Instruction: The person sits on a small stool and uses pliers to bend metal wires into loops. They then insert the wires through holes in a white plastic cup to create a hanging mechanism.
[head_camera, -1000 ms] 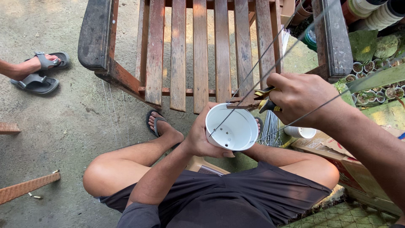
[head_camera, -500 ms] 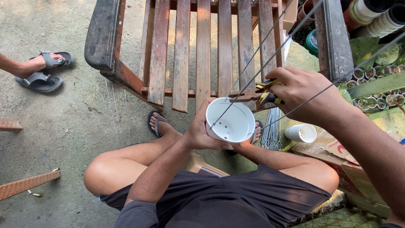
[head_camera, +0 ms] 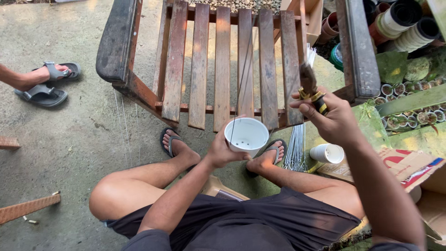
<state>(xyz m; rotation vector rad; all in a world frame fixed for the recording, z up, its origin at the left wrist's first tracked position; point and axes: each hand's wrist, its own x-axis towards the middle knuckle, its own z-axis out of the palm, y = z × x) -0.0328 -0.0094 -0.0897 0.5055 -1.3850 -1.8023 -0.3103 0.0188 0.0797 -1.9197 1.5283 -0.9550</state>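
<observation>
Left hand clamped around white pot; right hand closed on pliers, above and beside left; wire rising from pot.

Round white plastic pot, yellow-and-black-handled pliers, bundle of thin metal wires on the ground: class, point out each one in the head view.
Round white plastic pot point(head_camera: 246, 135), head view, inner floor with holes, held by the left hand.
Yellow-and-black-handled pliers point(head_camera: 310, 88), head view, dark jaws above the right hand.
Bundle of thin metal wires point(head_camera: 295, 148), head view, mid-length.
</observation>
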